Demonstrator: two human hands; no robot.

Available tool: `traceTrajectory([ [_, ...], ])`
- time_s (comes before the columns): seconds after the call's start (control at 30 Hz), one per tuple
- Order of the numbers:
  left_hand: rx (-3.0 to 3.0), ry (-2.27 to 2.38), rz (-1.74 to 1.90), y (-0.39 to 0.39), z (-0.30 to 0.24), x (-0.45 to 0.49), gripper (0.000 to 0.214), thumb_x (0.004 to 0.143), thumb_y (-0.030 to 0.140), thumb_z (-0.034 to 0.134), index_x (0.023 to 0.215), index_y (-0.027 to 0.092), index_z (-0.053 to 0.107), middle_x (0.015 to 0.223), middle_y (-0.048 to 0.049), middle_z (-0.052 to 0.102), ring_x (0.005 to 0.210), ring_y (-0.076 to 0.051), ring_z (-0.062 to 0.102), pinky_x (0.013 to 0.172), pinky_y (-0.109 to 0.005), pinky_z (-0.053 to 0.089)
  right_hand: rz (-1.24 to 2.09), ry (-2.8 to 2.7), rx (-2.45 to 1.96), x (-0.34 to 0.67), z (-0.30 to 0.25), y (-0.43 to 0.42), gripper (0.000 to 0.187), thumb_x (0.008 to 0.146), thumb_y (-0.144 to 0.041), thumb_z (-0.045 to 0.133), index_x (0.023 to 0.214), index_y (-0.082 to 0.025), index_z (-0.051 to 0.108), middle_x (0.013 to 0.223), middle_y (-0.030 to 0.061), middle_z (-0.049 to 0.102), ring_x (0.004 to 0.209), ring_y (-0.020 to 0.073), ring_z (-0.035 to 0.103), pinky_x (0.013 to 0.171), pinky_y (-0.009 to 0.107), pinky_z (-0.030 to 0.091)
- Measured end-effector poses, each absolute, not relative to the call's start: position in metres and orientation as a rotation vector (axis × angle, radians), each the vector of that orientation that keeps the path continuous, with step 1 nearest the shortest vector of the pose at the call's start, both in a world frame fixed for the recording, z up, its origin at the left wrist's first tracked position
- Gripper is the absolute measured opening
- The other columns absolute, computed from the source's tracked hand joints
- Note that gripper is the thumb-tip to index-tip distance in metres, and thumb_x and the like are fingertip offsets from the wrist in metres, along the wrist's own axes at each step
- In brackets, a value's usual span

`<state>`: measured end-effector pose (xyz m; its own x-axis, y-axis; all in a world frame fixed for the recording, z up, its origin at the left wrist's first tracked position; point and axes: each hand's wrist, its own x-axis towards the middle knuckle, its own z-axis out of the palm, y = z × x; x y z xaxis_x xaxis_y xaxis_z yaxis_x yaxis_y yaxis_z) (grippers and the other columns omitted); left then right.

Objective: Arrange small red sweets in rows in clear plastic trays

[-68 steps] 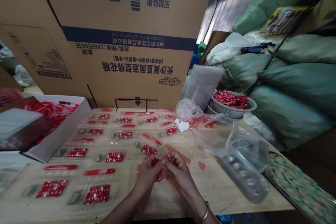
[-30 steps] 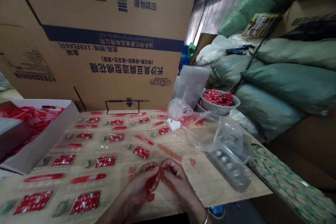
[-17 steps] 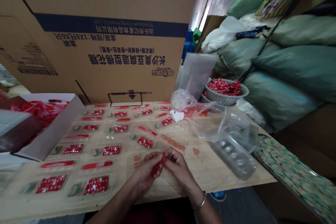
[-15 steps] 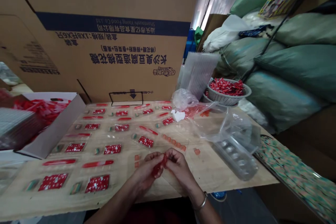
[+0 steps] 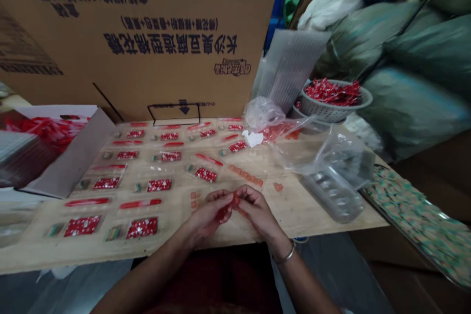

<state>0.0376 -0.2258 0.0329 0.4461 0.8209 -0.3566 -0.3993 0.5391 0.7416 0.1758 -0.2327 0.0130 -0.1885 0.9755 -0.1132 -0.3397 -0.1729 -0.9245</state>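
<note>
My left hand (image 5: 210,216) and my right hand (image 5: 260,213) meet above the front edge of the table, both closed. Their fingertips pinch a small, soft-looking red piece (image 5: 236,200) between them. More red shows under the left fingers, partly hidden. Just past the hands runs a row of small orange-red blocks (image 5: 246,175), with a single orange block (image 5: 278,187) to its right. Left of my left hand lie a few similar orange blocks (image 5: 194,200). Clear trays holding red dotted packets (image 5: 142,228) and red sticks (image 5: 140,203) spread over the left half of the table.
A large cardboard box (image 5: 165,73) stands along the back. To the left is a white carton (image 5: 69,162) of red items. On the right are a clear molded tray (image 5: 333,194), crumpled plastic bags (image 5: 265,113) and a grey basket (image 5: 320,110) of red packets. Sacks (image 5: 415,113) pile beyond.
The camera has tipped downward, so the table sits higher in view. Both hands stay together on the red piece, with only slight finger movement.
</note>
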Motion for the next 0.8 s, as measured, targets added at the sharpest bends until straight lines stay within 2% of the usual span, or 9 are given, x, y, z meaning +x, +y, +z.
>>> traceTrajectory([
  [0.1, 0.607, 0.78, 0.82, -0.228, 0.032, 0.038, 0.031, 0.06, 0.038, 0.076, 0.063, 0.012, 0.059, 0.048, 0.0041, 0.05, 0.035, -0.002, 0.035, 0.036, -0.018, 0.017, 1.646, -0.897, -0.933, 0.176, 0.013, -0.237, 0.022, 0.063, -0.032, 0.075, 0.072, -0.019, 0.061, 0.065, -0.0032, 0.059, 0.059, 0.0095, 0.052, 0.06, 0.021, 0.041],
  [0.23, 0.633, 0.748, 0.798, -0.233, 0.03, 0.038, 0.032, 0.061, 0.039, 0.075, 0.063, 0.013, 0.057, 0.048, 0.0032, 0.052, 0.035, -0.003, 0.037, 0.037, -0.019, 0.017, 1.642, -0.907, -0.946, 0.177, 0.016, -0.245, 0.024, 0.06, -0.033, 0.076, 0.066, -0.019, 0.057, 0.058, -0.0044, 0.056, 0.053, 0.0086, 0.048, 0.055, 0.021, 0.039],
  [0.33, 0.685, 0.703, 0.771, -0.241, 0.028, 0.034, 0.029, 0.064, 0.038, 0.073, 0.067, 0.012, 0.059, 0.051, 0.0028, 0.053, 0.036, -0.003, 0.037, 0.038, -0.019, 0.019, 1.574, -1.058, -1.032, 0.179, 0.019, -0.251, 0.023, 0.06, -0.029, 0.074, 0.064, -0.019, 0.054, 0.057, -0.0044, 0.055, 0.051, 0.0088, 0.046, 0.052, 0.021, 0.037],
  [0.47, 0.657, 0.662, 0.705, -0.251, 0.026, 0.028, 0.027, 0.068, 0.036, 0.07, 0.067, 0.013, 0.057, 0.047, 0.0053, 0.046, 0.036, -0.003, 0.035, 0.037, -0.019, 0.018, 1.416, -1.247, -1.197, 0.189, 0.022, -0.26, 0.021, 0.06, -0.025, 0.07, 0.061, -0.018, 0.05, 0.056, -0.0053, 0.049, 0.051, 0.008, 0.041, 0.049, 0.02, 0.032],
  [0.53, 0.606, 0.656, 0.677, -0.252, 0.025, 0.028, 0.028, 0.067, 0.036, 0.071, 0.065, 0.014, 0.055, 0.046, 0.0058, 0.044, 0.034, -0.003, 0.033, 0.037, -0.019, 0.016, 1.352, -1.28, -1.215, 0.193, 0.025, -0.265, 0.017, 0.064, -0.025, 0.066, 0.065, -0.018, 0.05, 0.059, -0.0047, 0.049, 0.054, 0.0088, 0.043, 0.051, 0.02, 0.035],
  [0.6, 0.574, 0.659, 0.662, -0.251, 0.025, 0.031, 0.03, 0.066, 0.037, 0.072, 0.063, 0.014, 0.052, 0.047, 0.0057, 0.044, 0.034, -0.002, 0.033, 0.037, -0.019, 0.014, 1.261, -1.327, -1.196, 0.195, 0.027, -0.271, 0.013, 0.069, -0.024, 0.061, 0.079, -0.019, 0.055, 0.067, -0.0031, 0.052, 0.061, 0.0108, 0.049, 0.056, 0.021, 0.04],
  [0.67, 0.574, 0.667, 0.645, -0.251, 0.026, 0.036, 0.031, 0.065, 0.038, 0.072, 0.063, 0.014, 0.053, 0.048, 0.0055, 0.045, 0.035, -0.002, 0.033, 0.037, -0.019, 0.014, 1.132, -1.433, -1.173, 0.194, 0.031, -0.277, 0.019, 0.073, -0.021, 0.058, 0.092, -0.021, 0.057, 0.076, -0.001, 0.054, 0.069, 0.0125, 0.052, 0.062, 0.023, 0.043],
  [0.8, 0.626, 0.68, 0.589, -0.254, 0.028, 0.046, 0.032, 0.067, 0.041, 0.07, 0.065, 0.013, 0.054, 0.049, 0.005, 0.045, 0.037, -0.002, 0.034, 0.038, -0.019, 0.015, 0.954, -1.599, -1.208, 0.196, 0.031, -0.289, 0.01, 0.078, -0.021, 0.058, 0.086, -0.021, 0.063, 0.081, 0.0019, 0.058, 0.07, 0.0132, 0.054, 0.062, 0.023, 0.044],
])
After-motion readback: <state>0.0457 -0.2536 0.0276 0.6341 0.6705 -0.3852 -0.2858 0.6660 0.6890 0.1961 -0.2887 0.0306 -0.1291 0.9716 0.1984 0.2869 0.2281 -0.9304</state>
